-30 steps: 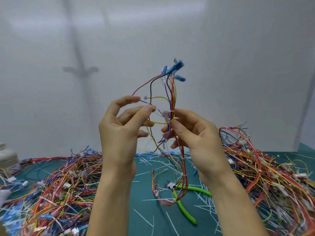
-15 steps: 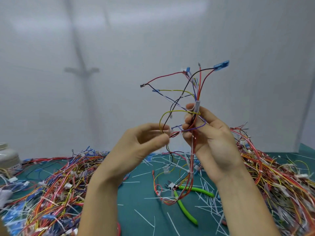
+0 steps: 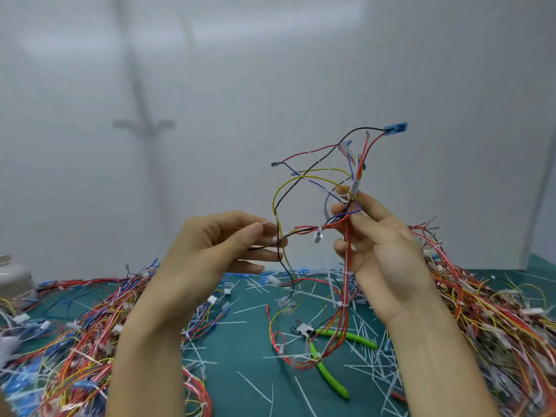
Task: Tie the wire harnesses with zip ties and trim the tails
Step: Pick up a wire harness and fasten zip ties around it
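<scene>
- Jar (image 3: 13,281), white, at the far left edge of the green mat (image 3: 240,350), behind a heap of loose harnesses (image 3: 75,341).
- My left hand (image 3: 210,257) is raised above the mat; thumb and forefinger pinch a side branch of the wire harness (image 3: 344,314).
- A white zip tie (image 3: 319,234) sits on that branch between my hands, tail hanging down.
- My right hand (image 3: 382,251) holds the harness trunk upright, fingers curled round it; the lower end trails onto the mat.
- Green-handled cutters (image 3: 331,377) lie below, among cut tails (image 3: 252,385).
- Another heap (image 3: 496,326) lies at the right.
</scene>
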{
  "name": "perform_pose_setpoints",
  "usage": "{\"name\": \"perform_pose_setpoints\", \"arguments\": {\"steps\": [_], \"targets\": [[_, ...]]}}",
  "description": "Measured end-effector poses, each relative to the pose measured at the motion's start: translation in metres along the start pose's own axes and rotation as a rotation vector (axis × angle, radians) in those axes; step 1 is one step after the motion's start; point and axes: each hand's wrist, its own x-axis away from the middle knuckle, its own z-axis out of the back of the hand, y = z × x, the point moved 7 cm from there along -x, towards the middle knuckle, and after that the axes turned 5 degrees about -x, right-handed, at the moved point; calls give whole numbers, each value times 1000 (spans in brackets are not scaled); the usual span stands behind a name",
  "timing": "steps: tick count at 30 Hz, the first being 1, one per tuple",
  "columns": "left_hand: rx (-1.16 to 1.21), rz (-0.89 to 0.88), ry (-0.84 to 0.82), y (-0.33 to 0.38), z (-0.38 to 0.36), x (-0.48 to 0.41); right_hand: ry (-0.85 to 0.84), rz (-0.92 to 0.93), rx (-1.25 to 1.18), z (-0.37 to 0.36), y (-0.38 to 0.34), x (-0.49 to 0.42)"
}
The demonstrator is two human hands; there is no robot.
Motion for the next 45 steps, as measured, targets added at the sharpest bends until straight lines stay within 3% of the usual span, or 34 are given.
{"name": "perform_pose_setpoints", "arguments": {"steps": [9,11,15,18,26,35,37,41,45], "targets": [[-109,-67,156,14,15,2,22,0,5,4,-3,1],[-221,-60,182,12,17,2,-3,-2,4,0,-3,1],[-499,-25,28,9,-2,2,-68,12,99,-8,1,3],[-339,49,-78,2,-24,-1,-111,36,144,-17,4,5],[-253,30,-39,-5,-31,-9,-12,137,366,-17,5,3],[98,1,368,-10,13,-8,24,72,534,-2,8,0],[188,-19,443,-9,21,-6,-61,-55,684,1,19,-1],[353,-34,535,-10,29,-3,-451,-350,960,-8,57,11],[472,-74,598,-10,33,0,-417,-290,911,-13,65,9]]}}
